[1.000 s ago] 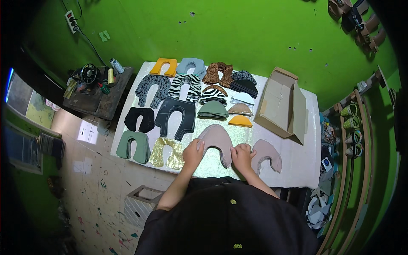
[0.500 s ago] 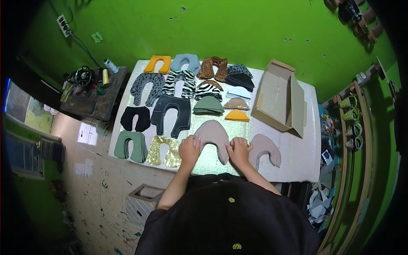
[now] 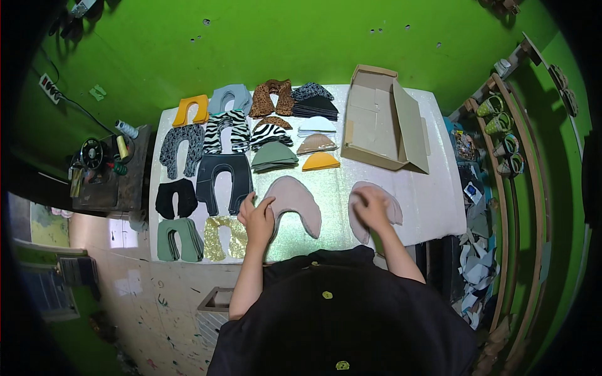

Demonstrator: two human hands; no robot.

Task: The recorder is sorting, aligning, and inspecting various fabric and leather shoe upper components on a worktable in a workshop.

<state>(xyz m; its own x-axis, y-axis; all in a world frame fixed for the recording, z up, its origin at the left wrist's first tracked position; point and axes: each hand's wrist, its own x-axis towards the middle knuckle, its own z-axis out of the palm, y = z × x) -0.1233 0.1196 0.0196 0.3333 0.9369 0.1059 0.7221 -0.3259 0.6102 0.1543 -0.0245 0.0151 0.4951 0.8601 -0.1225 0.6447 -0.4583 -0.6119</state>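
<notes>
The left edge of one pink stack (image 3: 293,194) is touched by the left hand (image 3: 257,222), its fingers loosely spread. Another pink stack (image 3: 355,215) is partly covered by the blurred right hand (image 3: 375,210), whose grip cannot be told; below both, yellow-green badges (image 3: 327,295) are too small to be read.

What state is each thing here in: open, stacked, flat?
Cardboard box: open, flap folded outward.
Left pink stack: lying flat.
Right pink stack: lying flat, partly covered.
Green U-shaped stack: slightly fanned.
Gold piece: lying flat.
Left hand: spread open, at left pink stack's edge.
Right hand: blurred, over right pink stack; grip unclear.
</notes>
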